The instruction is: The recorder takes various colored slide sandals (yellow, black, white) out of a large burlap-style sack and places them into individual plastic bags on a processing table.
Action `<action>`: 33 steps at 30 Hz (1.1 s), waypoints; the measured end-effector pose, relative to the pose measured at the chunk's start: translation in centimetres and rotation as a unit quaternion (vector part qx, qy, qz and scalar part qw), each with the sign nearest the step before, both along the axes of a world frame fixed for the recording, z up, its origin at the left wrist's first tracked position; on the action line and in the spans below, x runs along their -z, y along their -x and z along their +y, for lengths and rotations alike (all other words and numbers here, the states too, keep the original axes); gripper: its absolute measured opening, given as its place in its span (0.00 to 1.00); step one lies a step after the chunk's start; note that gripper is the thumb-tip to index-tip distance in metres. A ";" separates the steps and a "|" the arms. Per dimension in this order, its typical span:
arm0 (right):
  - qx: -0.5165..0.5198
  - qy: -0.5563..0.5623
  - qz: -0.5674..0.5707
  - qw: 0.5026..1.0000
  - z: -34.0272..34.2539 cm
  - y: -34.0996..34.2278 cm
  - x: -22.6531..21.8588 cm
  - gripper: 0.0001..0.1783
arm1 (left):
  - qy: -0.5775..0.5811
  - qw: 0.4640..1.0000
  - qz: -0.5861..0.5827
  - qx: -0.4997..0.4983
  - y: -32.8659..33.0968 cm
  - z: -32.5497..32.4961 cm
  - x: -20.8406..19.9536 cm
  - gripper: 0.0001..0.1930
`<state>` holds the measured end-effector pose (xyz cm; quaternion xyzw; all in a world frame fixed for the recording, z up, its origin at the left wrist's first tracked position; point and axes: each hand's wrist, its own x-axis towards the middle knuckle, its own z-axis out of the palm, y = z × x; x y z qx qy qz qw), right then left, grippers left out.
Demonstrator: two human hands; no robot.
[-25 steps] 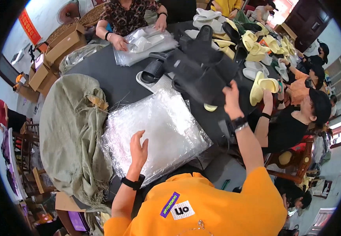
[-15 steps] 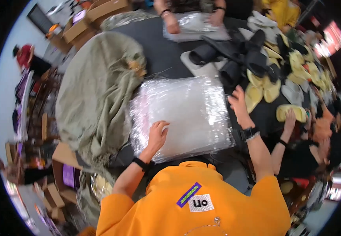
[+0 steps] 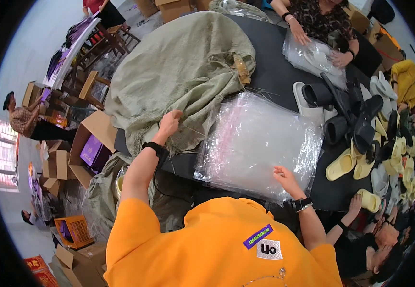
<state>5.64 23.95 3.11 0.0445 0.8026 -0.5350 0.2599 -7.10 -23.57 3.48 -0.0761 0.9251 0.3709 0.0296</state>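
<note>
My left hand (image 3: 169, 123) is closed on the lower edge of a large grey-green woven sack (image 3: 174, 62), its fingers bunched against the cloth. My right hand (image 3: 286, 182) holds nothing and hovers over a stack of clear plastic bags (image 3: 260, 143), fingers bent and apart. The bags lie flat and shiny on the dark table (image 3: 267, 52) in front of me, with a pinkish strip along their left side. Beyond their right edge is a heap of slides, with black slides (image 3: 360, 119), yellow slides (image 3: 341, 165) and a white slide (image 3: 308, 103).
Across the table another person's hands (image 3: 300, 36) rest on more clear bags (image 3: 315, 57). At the right, a co-worker's hand (image 3: 355, 203) touches a yellow slide (image 3: 369, 200). An open cardboard box (image 3: 99, 129) with a purple box (image 3: 95, 153) inside stands left of the table.
My view has swung left. My left hand has gone from the bags to the sack and closed on it. My right hand has come from beside the slides to above the bags' near right part.
</note>
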 end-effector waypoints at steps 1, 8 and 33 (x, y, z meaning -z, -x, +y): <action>-0.005 -0.001 0.001 1.000 -0.1 -0.2 0.1 0.21 | -0.001 1.000 0.001 -0.005 0.0 -0.8 0.5 0.16; 0.005 -0.115 -0.013 0.993 -1.3 -0.3 0.9 0.38 | 0.203 0.970 -0.131 -0.001 2.2 -0.9 -1.0 0.20; -0.073 -0.292 -0.045 0.953 -3.1 1.6 4.4 0.58 | -0.006 0.941 0.051 0.335 9.4 11.3 4.6 0.10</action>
